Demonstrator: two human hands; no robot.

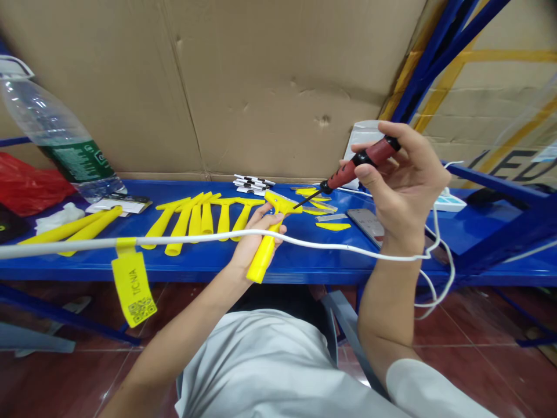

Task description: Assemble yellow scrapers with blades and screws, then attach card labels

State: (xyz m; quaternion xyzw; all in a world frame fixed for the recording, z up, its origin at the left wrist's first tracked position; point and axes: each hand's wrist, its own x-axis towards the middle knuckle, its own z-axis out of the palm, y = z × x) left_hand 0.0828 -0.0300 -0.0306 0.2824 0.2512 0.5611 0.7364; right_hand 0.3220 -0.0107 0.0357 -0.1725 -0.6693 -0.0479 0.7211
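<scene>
My left hand [249, 241] is closed round the neck of a yellow T-shaped scraper [263, 259], its head pointing away from me and its handle towards me. Between the fingers and thumb of my right hand [411, 183] is a screwdriver [342, 176] with a red and black handle. Its dark shaft slants down to the left, and the tip is at the scraper's head, seemingly touching it. Several similar yellow scrapers [177, 232] lie in a row left of my left hand. Loose yellow blade-shaped pieces [333, 226] and clear strips lie to the right.
A white cable [322, 242] with a yellow tag [133, 284] crosses in front of the blue bench [304, 264]. A phone [366, 225] and a white power strip [450, 202] are at right. Black-and-white pieces [252, 184] lie behind; a large bottle [82, 154] leans at left.
</scene>
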